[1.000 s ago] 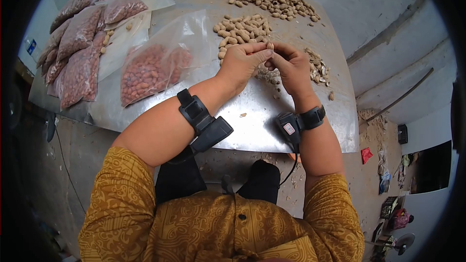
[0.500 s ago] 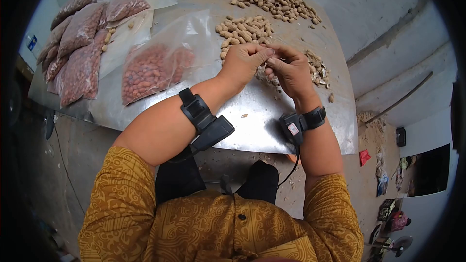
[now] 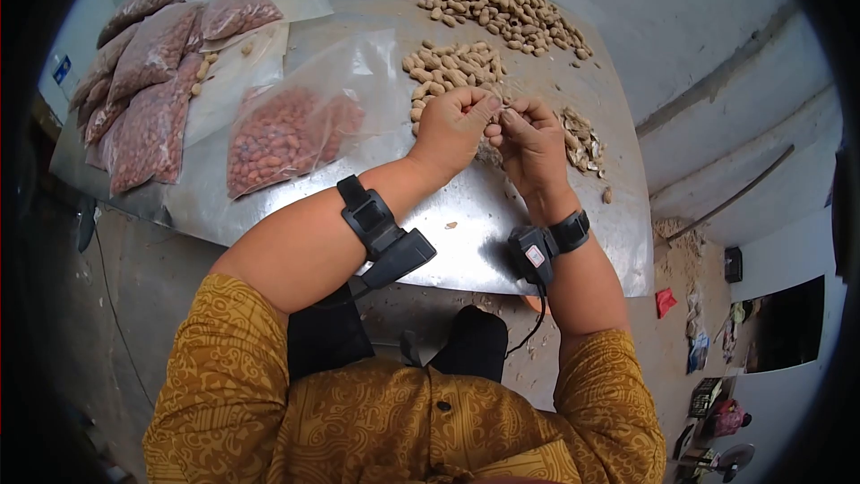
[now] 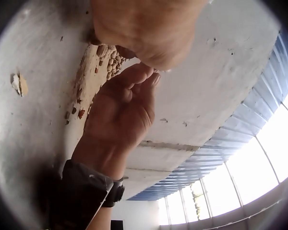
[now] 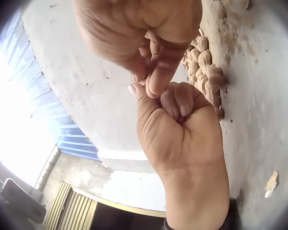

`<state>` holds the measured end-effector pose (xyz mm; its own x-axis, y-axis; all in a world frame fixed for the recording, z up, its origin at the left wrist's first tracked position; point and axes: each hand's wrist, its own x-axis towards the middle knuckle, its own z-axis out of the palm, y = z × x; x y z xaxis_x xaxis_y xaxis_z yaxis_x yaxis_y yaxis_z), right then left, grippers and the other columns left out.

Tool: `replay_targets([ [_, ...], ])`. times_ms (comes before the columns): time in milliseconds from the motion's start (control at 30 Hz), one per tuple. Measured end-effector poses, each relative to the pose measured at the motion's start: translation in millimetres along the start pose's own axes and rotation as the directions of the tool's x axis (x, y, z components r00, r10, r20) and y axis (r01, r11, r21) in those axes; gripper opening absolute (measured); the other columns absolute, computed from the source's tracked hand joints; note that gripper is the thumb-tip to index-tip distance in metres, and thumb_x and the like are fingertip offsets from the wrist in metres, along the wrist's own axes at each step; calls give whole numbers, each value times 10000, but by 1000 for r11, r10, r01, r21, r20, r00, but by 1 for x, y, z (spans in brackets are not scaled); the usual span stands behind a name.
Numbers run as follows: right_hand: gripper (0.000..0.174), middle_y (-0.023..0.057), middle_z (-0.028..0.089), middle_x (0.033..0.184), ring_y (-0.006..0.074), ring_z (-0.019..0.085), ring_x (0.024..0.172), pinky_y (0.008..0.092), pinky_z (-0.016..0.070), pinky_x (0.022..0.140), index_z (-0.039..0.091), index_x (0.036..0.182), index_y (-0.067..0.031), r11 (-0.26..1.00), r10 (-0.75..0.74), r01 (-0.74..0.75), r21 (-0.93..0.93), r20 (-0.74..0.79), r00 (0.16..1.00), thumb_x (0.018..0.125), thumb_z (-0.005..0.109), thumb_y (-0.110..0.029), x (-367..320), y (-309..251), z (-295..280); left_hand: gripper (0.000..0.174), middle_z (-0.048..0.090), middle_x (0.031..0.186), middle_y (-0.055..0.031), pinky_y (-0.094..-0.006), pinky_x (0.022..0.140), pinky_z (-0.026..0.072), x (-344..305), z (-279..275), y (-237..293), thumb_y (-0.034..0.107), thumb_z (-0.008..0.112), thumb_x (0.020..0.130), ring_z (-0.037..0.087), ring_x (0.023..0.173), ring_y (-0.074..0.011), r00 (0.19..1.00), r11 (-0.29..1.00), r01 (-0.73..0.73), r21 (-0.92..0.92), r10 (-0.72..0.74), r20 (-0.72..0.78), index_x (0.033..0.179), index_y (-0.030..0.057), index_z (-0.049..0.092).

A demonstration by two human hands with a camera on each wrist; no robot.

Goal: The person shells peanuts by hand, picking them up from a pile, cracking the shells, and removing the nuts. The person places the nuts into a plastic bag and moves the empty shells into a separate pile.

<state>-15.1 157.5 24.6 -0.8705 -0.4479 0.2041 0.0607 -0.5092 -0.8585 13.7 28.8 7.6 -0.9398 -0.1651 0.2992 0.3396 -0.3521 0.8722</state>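
Steel bench (image 3: pixel 466 215) on my feed: left hand (image 3: pixel 452 125) and right hand (image 3: pixel 530 142) meet just short of the peanut pile (image 3: pixel 452 67), fingers (image 5: pixel 158 72) curled tip to tip (I cannot tell what they pinch).

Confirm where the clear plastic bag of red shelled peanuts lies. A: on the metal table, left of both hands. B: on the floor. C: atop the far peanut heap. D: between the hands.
A: the clear plastic bag of red shelled peanuts lies flat on the grey metal table, left of the left hand, whose fingertips meet the right hand.
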Motion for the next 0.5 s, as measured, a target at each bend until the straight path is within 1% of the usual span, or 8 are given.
replay_targets([
  [67,96,111,618,836,171,628,705,253,537,621,529,894,-15,1000,5,-5,29,16,1000,816,574,19,1,-1,-1,188,588,738,-22,-197,520,429,0,-1,-2,154,536,885,519,598,-60,1000,999,-2,-39,2,0,844,-18,598],
  [167,135,122,619,871,178,626,776,273,532,694,529,904,-14,998,-63,62,-9,-6,998,796,588,42,2,-1,-1,188,568,731,-23,-186,473,378,-2,0,8,155,507,897,466,551,-44,994,972,110,-209,-109,16,894,-10,596],
  [267,175,120,619,901,177,618,828,277,516,750,530,910,-14,959,-205,200,-199,-1,979,773,608,60,-1,-1,4,199,529,688,-23,-182,422,302,-2,-4,10,160,449,919,385,476,-40,963,885,269,-379,-256,85,885,7,572],
  [300,179,113,620,905,172,617,827,271,512,751,536,911,-14,936,-230,225,-270,12,973,768,614,60,-1,-1,4,198,509,672,-17,-186,410,289,-2,-5,10,163,445,917,364,458,-46,951,853,308,-421,-290,108,855,17,563],
  [367,188,98,623,913,162,616,827,259,503,754,548,911,-12,872,-280,273,-405,43,959,757,627,61,-2,0,4,208,468,641,-5,-192,386,262,-1,-6,9,167,436,913,321,421,-59,923,779,381,-497,-350,159,797,35,546],
  [400,185,89,625,914,156,615,828,256,499,753,558,902,-14,826,-308,311,-471,85,948,750,631,61,-2,0,3,202,463,631,-7,-198,382,259,-2,-7,10,168,439,903,318,416,-62,912,759,405,-510,-377,164,758,50,518],
  [467,179,71,630,916,145,613,830,251,492,750,579,884,-17,714,-351,381,-587,171,921,735,639,62,-2,-1,0,219,453,611,-11,-209,374,253,-2,-7,12,168,445,881,312,404,-68,884,713,455,-534,-434,174,681,81,462],
  [500,182,68,632,910,149,613,825,255,492,746,586,874,-22,623,-384,432,-652,226,895,724,642,64,-2,-2,0,217,450,603,-10,-211,374,250,-1,-7,11,176,447,873,311,400,-69,867,678,483,-554,-458,194,676,87,457],
])
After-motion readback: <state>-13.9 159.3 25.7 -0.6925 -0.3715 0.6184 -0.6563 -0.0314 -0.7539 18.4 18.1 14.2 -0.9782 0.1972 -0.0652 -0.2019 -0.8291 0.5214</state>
